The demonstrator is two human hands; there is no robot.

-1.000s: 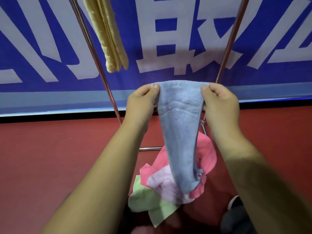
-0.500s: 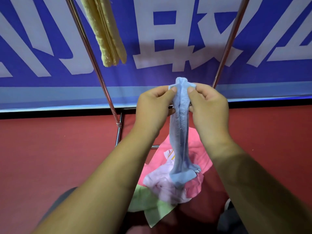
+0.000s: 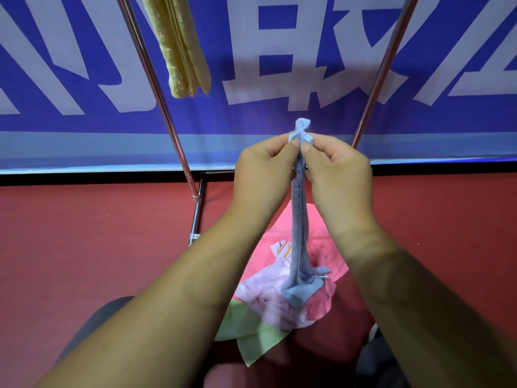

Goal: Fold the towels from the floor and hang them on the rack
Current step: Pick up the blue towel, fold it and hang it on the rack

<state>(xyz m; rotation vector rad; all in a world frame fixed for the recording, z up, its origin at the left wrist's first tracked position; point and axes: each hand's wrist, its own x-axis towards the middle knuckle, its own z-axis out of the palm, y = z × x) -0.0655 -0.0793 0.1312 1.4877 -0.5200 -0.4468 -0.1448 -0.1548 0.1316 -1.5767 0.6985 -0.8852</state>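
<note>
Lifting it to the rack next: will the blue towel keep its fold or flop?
Probably flops: the blue towel hangs limp from where the left hand and right hand pinch it, its lower end crumpled on the pale pink towel. Likely light, since fingertips alone carry it. Its textured weave looks unlikely to slip.

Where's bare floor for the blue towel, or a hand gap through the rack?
Free: red floor left of the left rack pole, and right of the towel pile up to the banner. Hand gap: between the hanging yellow towel and the right rack pole. Crowded: the pile under the blue towel.
</note>
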